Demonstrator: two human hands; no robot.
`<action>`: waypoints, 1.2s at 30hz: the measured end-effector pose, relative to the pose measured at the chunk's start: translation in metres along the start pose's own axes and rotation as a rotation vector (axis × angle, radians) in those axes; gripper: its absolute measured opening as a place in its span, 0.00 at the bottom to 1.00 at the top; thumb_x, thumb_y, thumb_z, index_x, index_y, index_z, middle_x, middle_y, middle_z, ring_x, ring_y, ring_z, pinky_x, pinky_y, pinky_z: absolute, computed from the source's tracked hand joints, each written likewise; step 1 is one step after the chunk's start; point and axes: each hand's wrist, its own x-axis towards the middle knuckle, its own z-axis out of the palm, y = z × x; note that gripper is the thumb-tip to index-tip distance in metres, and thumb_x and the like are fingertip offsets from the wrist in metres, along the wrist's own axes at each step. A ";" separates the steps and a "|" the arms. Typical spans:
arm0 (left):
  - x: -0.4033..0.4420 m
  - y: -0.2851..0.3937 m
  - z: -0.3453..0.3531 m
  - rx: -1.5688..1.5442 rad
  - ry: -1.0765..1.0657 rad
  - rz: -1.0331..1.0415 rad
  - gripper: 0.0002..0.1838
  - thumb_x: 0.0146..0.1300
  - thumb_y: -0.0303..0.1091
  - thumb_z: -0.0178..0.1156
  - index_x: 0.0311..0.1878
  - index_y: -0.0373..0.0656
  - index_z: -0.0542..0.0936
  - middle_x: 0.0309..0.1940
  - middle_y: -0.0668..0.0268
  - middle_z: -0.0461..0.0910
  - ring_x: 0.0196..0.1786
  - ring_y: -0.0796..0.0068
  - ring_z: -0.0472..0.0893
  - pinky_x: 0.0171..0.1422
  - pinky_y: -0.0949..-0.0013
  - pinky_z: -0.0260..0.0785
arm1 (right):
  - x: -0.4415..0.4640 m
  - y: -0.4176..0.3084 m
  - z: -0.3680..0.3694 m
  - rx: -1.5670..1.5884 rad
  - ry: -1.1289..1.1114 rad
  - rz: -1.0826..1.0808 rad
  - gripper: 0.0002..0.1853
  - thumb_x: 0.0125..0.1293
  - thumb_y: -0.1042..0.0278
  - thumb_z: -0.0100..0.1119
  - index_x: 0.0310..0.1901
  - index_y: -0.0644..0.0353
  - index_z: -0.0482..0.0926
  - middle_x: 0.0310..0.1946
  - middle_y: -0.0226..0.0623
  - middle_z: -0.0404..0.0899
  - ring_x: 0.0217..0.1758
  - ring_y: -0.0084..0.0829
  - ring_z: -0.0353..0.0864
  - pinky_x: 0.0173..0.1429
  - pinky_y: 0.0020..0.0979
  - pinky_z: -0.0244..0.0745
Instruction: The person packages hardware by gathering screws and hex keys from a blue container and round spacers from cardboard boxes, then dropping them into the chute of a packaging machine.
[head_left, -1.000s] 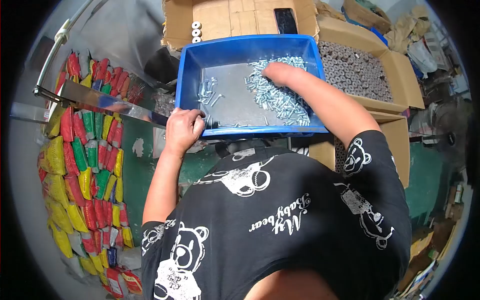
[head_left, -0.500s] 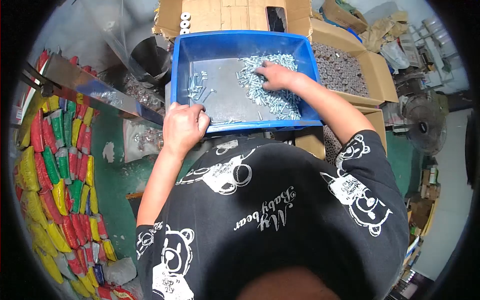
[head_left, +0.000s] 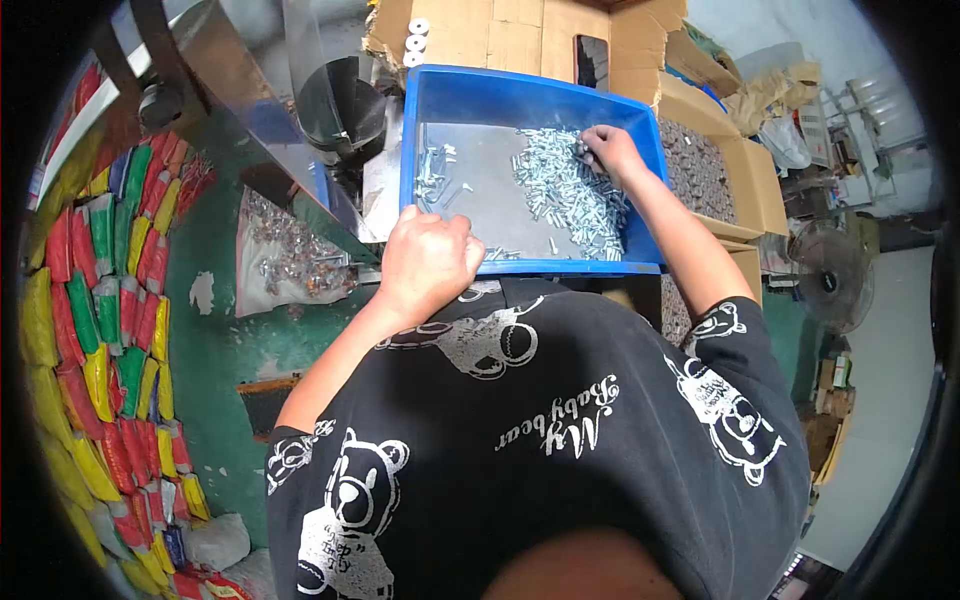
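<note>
A blue plastic bin (head_left: 535,80) holds a large heap of small silvery screws (head_left: 560,185) on its right side. A smaller scatter of longer screws (head_left: 435,175) lies at its left. My right hand (head_left: 610,155) is over the far right part of the heap, its fingers pinched together with a bit of metal at the tips. At the bin's near left corner, my left hand (head_left: 430,255) is curled like a fist over the rim. Whatever its fingers enclose is hidden.
Behind the bin is a cardboard box with a phone (head_left: 591,62) and white rings (head_left: 416,43) on its edge. An open carton of small dark parts (head_left: 697,175) stands at the right. Colourful packets (head_left: 110,330) are stacked at the left; a fan (head_left: 830,275) stands far right.
My right hand has lifted from the middle of the screw heap toward its far edge, its fingers now drawn together. My left hand stays at the bin's corner. The whole view has shifted.
</note>
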 end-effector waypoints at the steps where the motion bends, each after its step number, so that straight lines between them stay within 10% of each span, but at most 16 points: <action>1: -0.001 -0.001 0.001 -0.009 0.005 0.017 0.06 0.53 0.33 0.60 0.24 0.42 0.80 0.14 0.59 0.75 0.23 0.58 0.77 0.38 0.57 0.67 | 0.001 -0.004 0.004 0.177 -0.074 0.007 0.10 0.71 0.65 0.56 0.36 0.62 0.80 0.21 0.29 0.75 0.19 0.20 0.69 0.21 0.22 0.60; 5: 0.000 -0.001 -0.002 -0.040 -0.002 0.032 0.07 0.53 0.33 0.60 0.23 0.42 0.78 0.15 0.59 0.75 0.24 0.58 0.77 0.39 0.56 0.67 | -0.030 -0.059 0.080 -0.324 -0.320 -0.192 0.12 0.66 0.62 0.62 0.39 0.65 0.83 0.26 0.36 0.82 0.27 0.25 0.80 0.30 0.30 0.74; 7: 0.000 -0.001 0.001 -0.037 -0.023 0.013 0.09 0.53 0.34 0.60 0.22 0.42 0.77 0.16 0.58 0.76 0.25 0.57 0.78 0.40 0.55 0.67 | -0.021 -0.050 0.128 -0.778 -0.384 -0.914 0.11 0.63 0.64 0.57 0.38 0.64 0.83 0.35 0.49 0.84 0.40 0.48 0.84 0.46 0.46 0.78; 13: -0.008 -0.008 0.010 -0.116 0.065 0.026 0.09 0.52 0.38 0.60 0.22 0.43 0.77 0.16 0.59 0.77 0.25 0.58 0.79 0.44 0.58 0.67 | -0.016 -0.039 0.172 -1.246 -0.637 -0.712 0.15 0.69 0.59 0.46 0.45 0.60 0.79 0.38 0.54 0.82 0.44 0.54 0.82 0.50 0.48 0.76; 18: -0.011 -0.009 0.005 -0.114 0.053 0.016 0.10 0.52 0.38 0.60 0.21 0.43 0.78 0.15 0.60 0.77 0.25 0.62 0.80 0.45 0.61 0.66 | -0.025 -0.073 0.139 -0.925 -0.584 -0.975 0.08 0.68 0.66 0.55 0.38 0.61 0.78 0.29 0.47 0.83 0.29 0.42 0.84 0.35 0.40 0.77; 20: -0.011 -0.008 0.006 -0.109 0.011 0.021 0.11 0.52 0.38 0.60 0.21 0.43 0.79 0.16 0.60 0.77 0.26 0.61 0.80 0.46 0.61 0.67 | -0.043 -0.110 0.136 -0.556 -0.592 -0.372 0.07 0.68 0.66 0.59 0.36 0.61 0.77 0.21 0.34 0.78 0.20 0.25 0.77 0.25 0.31 0.70; 21: -0.010 -0.008 0.007 -0.096 0.021 0.012 0.11 0.53 0.39 0.60 0.21 0.42 0.79 0.16 0.59 0.77 0.26 0.61 0.80 0.46 0.60 0.67 | -0.045 -0.123 0.140 -0.458 -0.541 -0.483 0.10 0.70 0.63 0.58 0.34 0.60 0.76 0.18 0.26 0.73 0.17 0.15 0.70 0.21 0.25 0.64; 29: 0.002 -0.002 0.005 -0.020 -0.072 0.063 0.06 0.51 0.33 0.60 0.23 0.43 0.79 0.15 0.59 0.75 0.25 0.59 0.79 0.38 0.58 0.67 | -0.005 -0.207 0.207 -0.177 -0.356 -0.598 0.18 0.70 0.66 0.56 0.56 0.69 0.75 0.38 0.43 0.85 0.43 0.29 0.88 0.44 0.28 0.82; 36: 0.005 0.012 0.015 0.024 -0.111 -0.062 0.08 0.52 0.34 0.60 0.31 0.42 0.84 0.21 0.57 0.80 0.29 0.58 0.80 0.42 0.56 0.67 | -0.052 -0.097 0.036 0.208 -0.329 -0.398 0.16 0.73 0.70 0.51 0.57 0.71 0.74 0.43 0.45 0.82 0.41 0.33 0.86 0.46 0.31 0.85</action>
